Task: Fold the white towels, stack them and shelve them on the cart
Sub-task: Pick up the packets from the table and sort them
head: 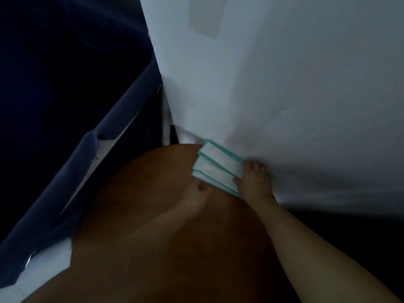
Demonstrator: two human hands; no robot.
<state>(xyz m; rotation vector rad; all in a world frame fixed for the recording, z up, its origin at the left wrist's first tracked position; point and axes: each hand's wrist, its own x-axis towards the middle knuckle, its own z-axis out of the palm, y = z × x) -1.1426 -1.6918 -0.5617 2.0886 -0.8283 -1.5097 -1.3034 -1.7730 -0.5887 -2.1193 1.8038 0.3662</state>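
Note:
A small stack of folded white towels (216, 168) with teal edges is held in front of my body, pressed against a large white surface (284, 84). My right hand (254, 182) grips the stack's right end, thumb on top and fingers behind it. My left hand (194, 196) holds the lower left edge; its thumb lies at the stack's rim and its fingers are hidden beneath. The scene is dim and no cart shelf can be made out.
My orange-brown garment (153, 248) fills the lower middle of the view. Dark blue fabric (65, 171) hangs along the left, with white cloth (43, 265) under it. A white post (166, 119) stands between the blue fabric and the white surface.

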